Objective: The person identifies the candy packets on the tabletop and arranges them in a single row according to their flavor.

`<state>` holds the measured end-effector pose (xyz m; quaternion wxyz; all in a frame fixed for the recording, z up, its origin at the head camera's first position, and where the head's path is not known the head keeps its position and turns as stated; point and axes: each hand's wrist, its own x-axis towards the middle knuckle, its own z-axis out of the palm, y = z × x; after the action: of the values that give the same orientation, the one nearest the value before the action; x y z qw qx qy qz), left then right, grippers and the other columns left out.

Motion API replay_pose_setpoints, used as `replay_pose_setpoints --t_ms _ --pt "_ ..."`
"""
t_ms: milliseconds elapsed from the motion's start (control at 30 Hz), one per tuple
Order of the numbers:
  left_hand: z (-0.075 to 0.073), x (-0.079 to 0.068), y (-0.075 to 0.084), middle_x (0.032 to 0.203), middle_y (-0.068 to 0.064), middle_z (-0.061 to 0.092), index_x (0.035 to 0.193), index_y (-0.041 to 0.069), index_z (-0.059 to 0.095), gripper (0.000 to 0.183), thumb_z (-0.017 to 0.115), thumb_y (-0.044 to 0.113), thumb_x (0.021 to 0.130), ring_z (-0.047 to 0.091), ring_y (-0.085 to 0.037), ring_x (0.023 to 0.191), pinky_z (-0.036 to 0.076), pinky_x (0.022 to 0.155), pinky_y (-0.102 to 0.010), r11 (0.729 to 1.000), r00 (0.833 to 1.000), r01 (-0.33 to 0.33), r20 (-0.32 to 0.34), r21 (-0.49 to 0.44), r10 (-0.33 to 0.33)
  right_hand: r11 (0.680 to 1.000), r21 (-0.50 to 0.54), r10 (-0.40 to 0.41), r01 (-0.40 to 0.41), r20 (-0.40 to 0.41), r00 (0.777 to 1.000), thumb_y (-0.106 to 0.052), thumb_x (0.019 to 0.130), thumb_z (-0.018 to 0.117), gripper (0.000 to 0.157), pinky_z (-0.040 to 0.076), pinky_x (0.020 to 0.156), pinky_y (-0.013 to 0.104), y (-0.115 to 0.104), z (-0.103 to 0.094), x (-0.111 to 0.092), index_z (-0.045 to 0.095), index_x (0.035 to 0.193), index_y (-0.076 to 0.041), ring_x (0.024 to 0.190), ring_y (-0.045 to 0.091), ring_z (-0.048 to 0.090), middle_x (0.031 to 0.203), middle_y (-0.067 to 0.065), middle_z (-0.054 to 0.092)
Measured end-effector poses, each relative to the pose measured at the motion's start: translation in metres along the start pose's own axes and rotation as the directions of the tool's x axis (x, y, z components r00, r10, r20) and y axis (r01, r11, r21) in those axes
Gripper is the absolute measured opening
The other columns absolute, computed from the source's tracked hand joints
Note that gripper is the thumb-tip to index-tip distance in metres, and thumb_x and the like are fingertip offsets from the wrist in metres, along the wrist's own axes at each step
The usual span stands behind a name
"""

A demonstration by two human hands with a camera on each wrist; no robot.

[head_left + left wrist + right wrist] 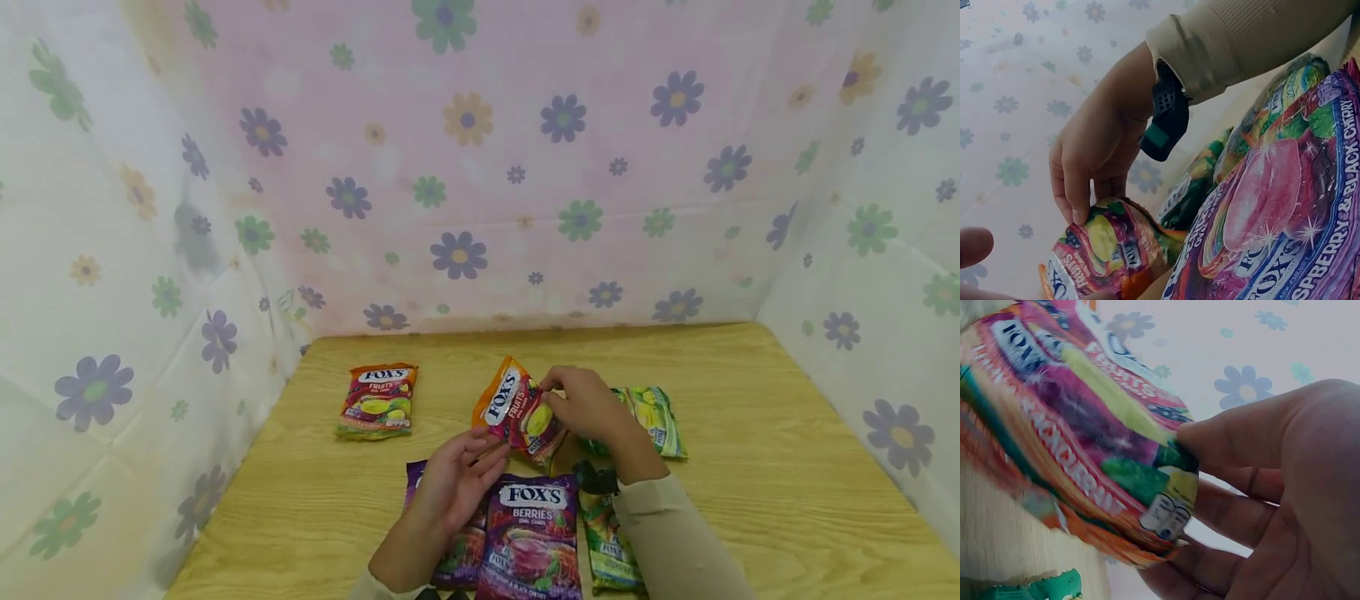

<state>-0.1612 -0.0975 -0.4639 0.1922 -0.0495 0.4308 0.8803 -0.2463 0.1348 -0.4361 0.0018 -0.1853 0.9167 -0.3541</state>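
Observation:
A Fox's Fruits candy bag [513, 417], orange and dark red, is held tilted above the table. My right hand [588, 408] pinches its right edge between thumb and fingers, as the right wrist view shows close up. At the bag's lower left is my left hand [453, 483], palm up with fingers loosely extended beside the wrapper; whether they touch it I cannot tell. Just below lies a purple Fox's Berries bag [531, 533], large in the left wrist view. A second purple bag [459, 554] is partly hidden by my left hand.
Another Fox's Fruits bag [377, 404] lies on the left of the wooden table [300, 500]. One green candy bag [656, 417] sits behind my right hand, and another [609, 542] lies beside the Berries bag, partly under my right sleeve. Flower-printed cloth [517, 175] encloses the table.

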Motion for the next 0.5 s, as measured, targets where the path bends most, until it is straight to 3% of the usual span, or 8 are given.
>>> replay_pose_setpoints --t_ms 200,500 --pt "0.0005 0.0037 0.0020 0.161 -0.028 0.017 0.153 -0.003 0.016 0.057 0.039 0.015 0.105 0.024 -0.048 0.154 0.022 0.129 -0.051 0.999 0.996 -0.034 -0.081 -0.014 0.033 0.998 0.069 0.009 -0.010 0.007 1.000 -0.018 0.103 0.063 0.011 0.061 0.079 0.038 -0.0022 -0.0003 0.0002 0.070 0.109 -0.013 0.109 0.028 0.071 0.114 0.007 0.073" --pt "-0.0027 0.0085 0.0065 0.166 -0.025 0.018 0.163 -0.002 0.012 0.067 0.041 0.012 0.104 0.028 -0.042 0.154 0.023 0.129 -0.049 0.999 0.993 -0.041 -0.106 0.027 0.044 0.990 0.141 0.032 -0.029 -0.017 0.999 -0.021 0.102 0.064 0.010 0.062 0.081 0.040 -0.0022 0.0008 0.0009 0.070 0.109 -0.016 0.111 0.029 0.070 0.118 0.007 0.072"
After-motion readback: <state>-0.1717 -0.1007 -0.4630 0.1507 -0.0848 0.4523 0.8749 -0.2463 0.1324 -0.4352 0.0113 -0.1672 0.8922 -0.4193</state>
